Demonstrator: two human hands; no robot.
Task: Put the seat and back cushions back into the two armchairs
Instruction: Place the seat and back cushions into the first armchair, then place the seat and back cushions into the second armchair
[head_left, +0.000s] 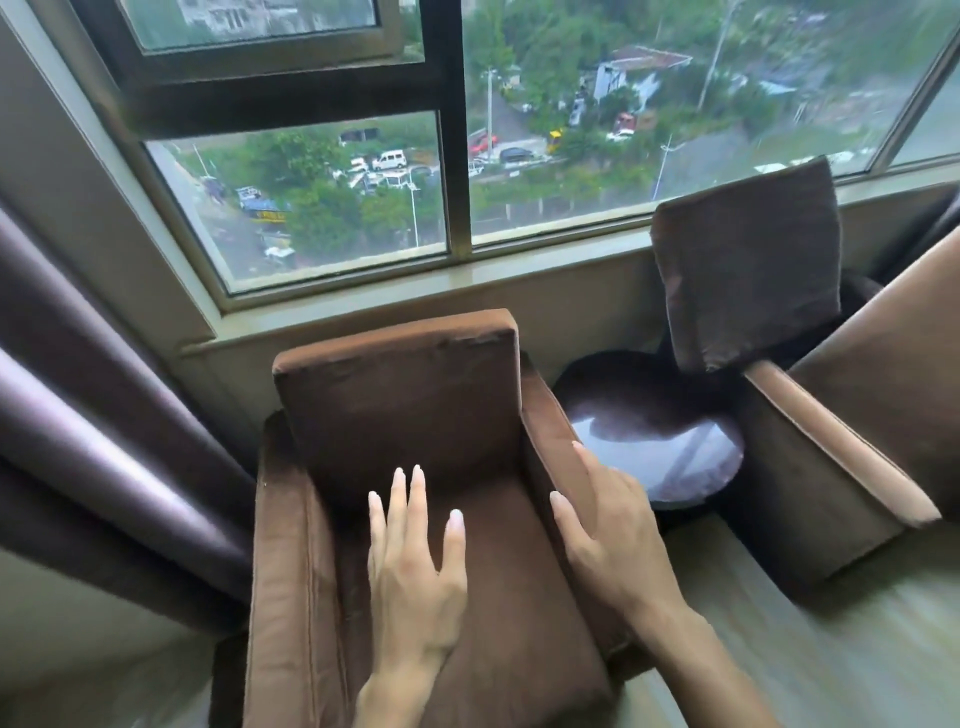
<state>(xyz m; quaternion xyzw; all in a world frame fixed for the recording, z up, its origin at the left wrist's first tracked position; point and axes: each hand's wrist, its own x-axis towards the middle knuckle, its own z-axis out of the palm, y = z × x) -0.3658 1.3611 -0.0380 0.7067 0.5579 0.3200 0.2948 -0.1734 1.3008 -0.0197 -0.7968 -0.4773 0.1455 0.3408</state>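
1. Near armchair (291, 571) sits under the window (332, 197) and has both cushions in. The back cushion (400, 395) stands upright against the chair back with its long side running across from arm to arm, and the seat cushion (519, 623) lies flat, running front to back.
2. Left hand (415, 577) is flat, palm down, over the seat cushion with fingers loosely spread, gripping nothing.
3. Right hand (613, 535) lies open along the chair's right arm, fingers pointing at the window, holding nothing.
4. Another back cushion (748, 270) stands upright, a bit tilted, at the inner arm of the second armchair (831, 467), just beyond the round side table (660, 447).
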